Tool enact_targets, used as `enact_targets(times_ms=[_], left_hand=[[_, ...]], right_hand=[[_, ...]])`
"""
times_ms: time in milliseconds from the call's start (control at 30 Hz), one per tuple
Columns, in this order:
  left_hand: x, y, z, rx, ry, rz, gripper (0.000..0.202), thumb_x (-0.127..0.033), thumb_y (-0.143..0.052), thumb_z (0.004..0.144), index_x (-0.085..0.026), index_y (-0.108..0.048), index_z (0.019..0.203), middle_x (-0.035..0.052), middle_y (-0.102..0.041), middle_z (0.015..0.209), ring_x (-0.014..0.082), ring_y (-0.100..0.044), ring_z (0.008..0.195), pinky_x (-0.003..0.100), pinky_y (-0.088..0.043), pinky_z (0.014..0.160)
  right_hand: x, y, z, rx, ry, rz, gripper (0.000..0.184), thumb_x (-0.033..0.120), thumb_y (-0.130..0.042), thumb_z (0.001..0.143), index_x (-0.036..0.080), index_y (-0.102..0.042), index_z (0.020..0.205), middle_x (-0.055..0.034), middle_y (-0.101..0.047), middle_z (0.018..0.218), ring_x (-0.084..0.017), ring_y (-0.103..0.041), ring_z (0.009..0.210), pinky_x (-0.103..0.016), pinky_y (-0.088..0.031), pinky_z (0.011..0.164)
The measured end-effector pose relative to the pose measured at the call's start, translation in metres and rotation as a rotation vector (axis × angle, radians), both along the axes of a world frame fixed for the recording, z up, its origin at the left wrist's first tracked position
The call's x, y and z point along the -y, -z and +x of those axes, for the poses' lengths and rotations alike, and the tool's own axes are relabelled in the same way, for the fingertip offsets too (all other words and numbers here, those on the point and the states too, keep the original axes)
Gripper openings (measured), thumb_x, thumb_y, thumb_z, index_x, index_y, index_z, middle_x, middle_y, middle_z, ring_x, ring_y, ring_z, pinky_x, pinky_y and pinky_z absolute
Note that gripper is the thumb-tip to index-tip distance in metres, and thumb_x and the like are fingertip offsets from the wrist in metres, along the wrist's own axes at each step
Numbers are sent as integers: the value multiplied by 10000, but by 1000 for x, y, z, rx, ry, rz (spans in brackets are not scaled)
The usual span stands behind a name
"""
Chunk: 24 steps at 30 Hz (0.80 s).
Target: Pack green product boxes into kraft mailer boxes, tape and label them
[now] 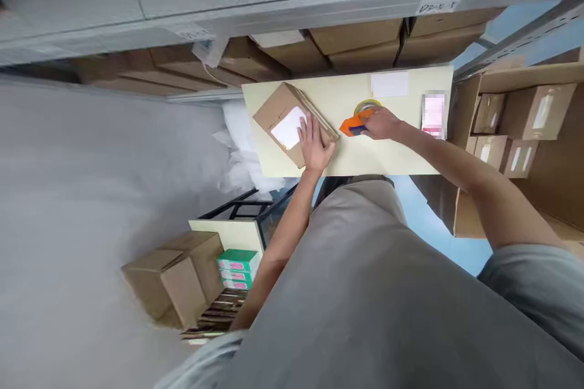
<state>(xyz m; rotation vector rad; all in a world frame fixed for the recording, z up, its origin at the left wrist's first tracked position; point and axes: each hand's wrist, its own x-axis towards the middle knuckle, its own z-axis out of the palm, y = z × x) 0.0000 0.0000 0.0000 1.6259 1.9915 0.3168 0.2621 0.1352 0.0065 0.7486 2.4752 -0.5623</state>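
On the pale table, a brown carton is lying at an angle near the left end, and a white label is already sitting on its upper face. The left hand is resting on the carton and over the label's edge, with fingers a little spread and the thumb standing apart; I judge that it is steadying the box. The right hand is curling around an orange tool, maybe a tape dispenser, and the tip is pointing to the carton's right corner, just beside it. Whether they are touching, I cannot tell. Behind the tool, a yellow-rimmed roll is showing, partly hidden. Concerning progress, the upper face is looking closed, so the folding and labelling are probably behind us. The work with the tool is apparently remaining, though I am not seeing clearly which seams are carrying tape.
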Motion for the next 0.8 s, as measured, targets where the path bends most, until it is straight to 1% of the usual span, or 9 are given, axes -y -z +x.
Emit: enact_targets(times_ms=[100, 200, 333, 433, 533, 567, 633, 700, 800], left_hand=[[0, 0, 2, 16, -11, 6, 980, -448, -714, 990, -130, -340, 1838, 172, -206, 1952, 354, -5, 1848, 573, 28, 1492], [-1, 0, 4, 37, -24, 15, 965, -470, -704, 1004, -152, -342, 1839, 159, -216, 1951, 356, -5, 1847, 588, 18, 1493], [-2, 2, 6, 61, -41, 46, 945, -509, -686, 1024, -180, -346, 1842, 146, -230, 1951, 365, -4, 1847, 618, 12, 1490], [0, 4, 6, 65, -28, 69, 941, -504, -674, 1026, -173, -343, 1842, 154, -231, 1950, 373, -7, 1846, 621, 3, 1492], [5, 4, 7, 81, 11, 94, 926, -484, -657, 1024, -167, -353, 1839, 156, -252, 1944, 378, -31, 1845, 622, -10, 1494], [7, 3, 7, 91, 21, 106, 921, -479, -656, 1022, -161, -360, 1835, 162, -260, 1941, 381, -41, 1844, 623, -14, 1495], [8, 1, 7, 118, 24, 132, 910, -469, -669, 1013, -155, -387, 1819, 175, -275, 1934, 390, -68, 1842, 637, -32, 1492], [7, -4, 6, 162, 6, 148, 879, -453, -699, 1000, -168, -435, 1789, 185, -315, 1919, 403, -127, 1836, 664, -79, 1486], [1, -19, 4, 239, -75, 195, 714, -376, -718, 988, -167, -583, 1657, 215, -492, 1823, 418, -311, 1786, 686, -229, 1457]], right_hand=[[8, -8, -12, 12, 50, -5, 604, 464, -457, 1129, 7, -718, 1425, -252, -841, 1260, -407, -782, 1186, -519, -475, 1150], [17, -17, -25, 1, 89, -16, 530, 408, -462, 1121, 19, -779, 1290, -259, -844, 1246, -402, -776, 1158, -508, -493, 1088], [29, -30, -41, -1, 153, -31, 430, 325, -526, 1095, 7, -803, 1181, -274, -840, 1250, -380, -763, 1149, -478, -500, 1063], [32, -38, -49, 45, 324, -17, 370, 215, -519, 1082, 13, -803, 1205, -284, -833, 1275, -374, -771, 1141, -485, -517, 1047], [29, -48, -49, 99, 499, 49, 391, 108, -459, 1064, -14, -782, 1247, -330, -810, 1303, -414, -778, 1153, -524, -543, 1017], [28, -53, -48, 88, 531, 69, 394, 130, -459, 1079, -26, -772, 1261, -347, -798, 1321, -436, -774, 1170, -545, -548, 1030], [30, -66, -43, 14, 602, 88, 435, 260, -495, 1128, -48, -742, 1310, -369, -780, 1351, -478, -757, 1225, -583, -541, 1096], [38, -80, -40, -78, 702, 73, 553, 403, -523, 1154, -64, -689, 1400, -366, -782, 1340, -494, -750, 1267, -589, -528, 1160], [55, -98, -40, -72, 849, 44, 682, 517, -482, 1171, -38, -581, 1556, -334, -812, 1269, -479, -790, 1205, -563, -575, 1116]])
